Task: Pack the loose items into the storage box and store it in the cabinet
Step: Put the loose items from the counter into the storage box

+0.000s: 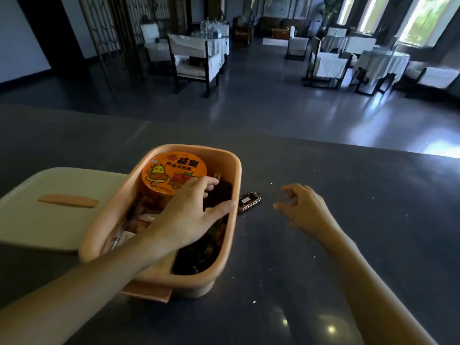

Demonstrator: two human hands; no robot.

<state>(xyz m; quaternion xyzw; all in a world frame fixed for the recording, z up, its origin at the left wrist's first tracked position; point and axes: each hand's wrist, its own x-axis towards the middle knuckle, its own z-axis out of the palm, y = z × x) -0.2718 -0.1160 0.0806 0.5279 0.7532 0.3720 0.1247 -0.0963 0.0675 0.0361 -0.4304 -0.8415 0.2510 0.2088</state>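
Observation:
A peach storage box sits open on the dark countertop. Inside it stands an orange instant-noodle cup at the far end, with snack packets and dark items below it. My left hand reaches into the box, fingers spread over the contents, holding nothing that I can see. A small dark shiny item lies on the counter just right of the box. My right hand hovers open right of that item, fingers curled, not touching it. The box's pale lid with a peach handle lies left of the box.
Beyond the counter's far edge is a dark polished floor with white-covered chairs and tables. Bright windows are at the upper right. The counter extends to the right and toward me.

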